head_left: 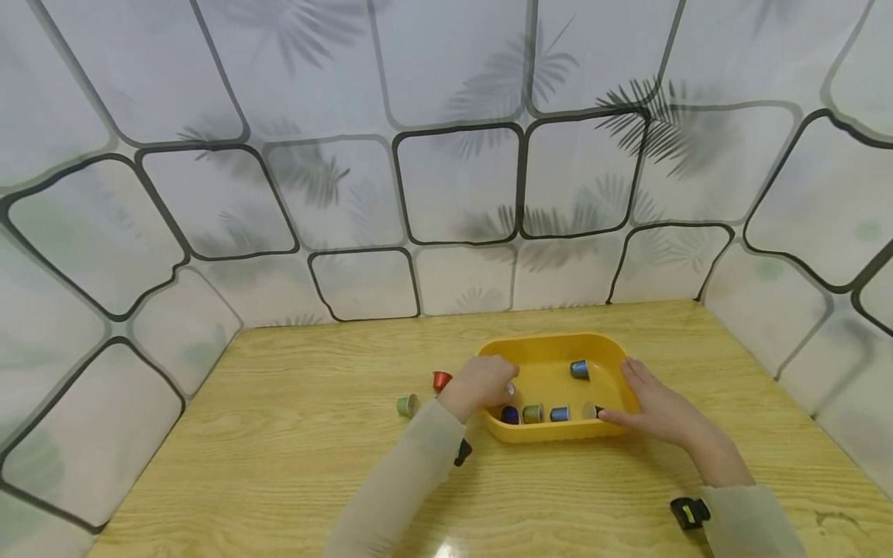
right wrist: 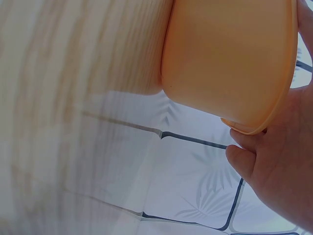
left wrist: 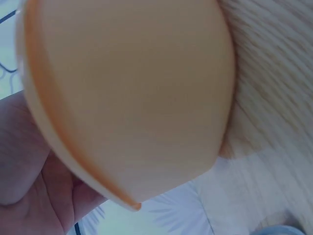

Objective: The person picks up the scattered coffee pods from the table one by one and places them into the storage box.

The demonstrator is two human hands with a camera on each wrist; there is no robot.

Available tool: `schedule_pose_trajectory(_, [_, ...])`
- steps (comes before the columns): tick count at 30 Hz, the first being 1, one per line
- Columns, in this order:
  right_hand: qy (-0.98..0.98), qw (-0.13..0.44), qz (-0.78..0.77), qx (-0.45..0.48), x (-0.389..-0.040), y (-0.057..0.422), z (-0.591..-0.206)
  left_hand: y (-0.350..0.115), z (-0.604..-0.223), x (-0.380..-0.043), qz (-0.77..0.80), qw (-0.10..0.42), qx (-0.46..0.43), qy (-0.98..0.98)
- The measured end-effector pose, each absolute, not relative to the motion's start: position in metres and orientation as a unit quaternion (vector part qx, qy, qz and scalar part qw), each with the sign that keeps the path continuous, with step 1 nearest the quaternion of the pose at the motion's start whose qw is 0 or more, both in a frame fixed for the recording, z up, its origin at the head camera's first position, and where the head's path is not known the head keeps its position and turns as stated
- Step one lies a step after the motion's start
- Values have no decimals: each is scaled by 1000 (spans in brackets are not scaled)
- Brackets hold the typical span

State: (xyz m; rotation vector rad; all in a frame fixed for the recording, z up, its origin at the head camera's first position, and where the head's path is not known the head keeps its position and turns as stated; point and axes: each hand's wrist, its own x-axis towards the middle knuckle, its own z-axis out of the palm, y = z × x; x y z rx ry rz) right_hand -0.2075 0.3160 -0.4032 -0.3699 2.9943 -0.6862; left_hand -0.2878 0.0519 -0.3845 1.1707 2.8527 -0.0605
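Sleeves: pale left sleeve (head_left: pixel 391 496) and pale right sleeve (head_left: pixel 753 521) enter from the lower edge of the head view.
Wrist devices: a black right device (head_left: pixel 689 512) with a yellowish mark beside the right sleeve; a black left device (head_left: pixel 463 452), partly covered by the left sleeve.
Right hand (head_left: pixel 659 411): spread wide at the tray's right end; fingers extended against the rim, thumb reaching over the near right corner.
Left hand (head_left: pixel 484 384): across the tray's left rim, fingertips inside. A whitish spot shows at the fingertips; whether it is pinched there or lies beneath cannot be told.
Yellow tray (head_left: pixel 558 432): on the table between both hands, rounded corners, standing level. The wrist views show its outer wall close up.
Near row in tray: dark blue capsule (head_left: pixel 510 415), olive-green capsule (head_left: pixel 533 413), light blue capsule (head_left: pixel 560 414) and pale-faced capsule (head_left: pixel 590 411), left to right along the near wall. The last sits just beside the right thumb.
Left of tray: pale green capsule (head_left: pixel 408 405) and, slightly farther back, red capsule (head_left: pixel 441 380), both on the table near the left forearm.
Far side of tray: blue capsule (head_left: pixel 579 369), lying on its side, apart from the near row.
Table (head_left: pixel 293 465): light wood grain.
Backdrop (head_left: pixel 460 186): whitish, printed with dark rounded outlines and grey fronds, on three sides.
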Motion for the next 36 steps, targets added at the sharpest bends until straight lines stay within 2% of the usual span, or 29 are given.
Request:
schedule_pose_trajectory(11, [966,27,-225,-120,-209,315,-405,44,-373,-281,-14,24,367,930])
schedule_pose_trajectory(21, [965,25,-230,-121,-208,313,-405,18,-365,-269,50,-11,355,933])
schedule_pose_trajectory(28, [966,22,-226,-123,-207,314,-404,-1,-370,-266,72,-32,339,937])
schedule_pose_trajectory(36, [966,28,-229,-118,-208,318,-406,-20,-375,-266,80,-34,309,947])
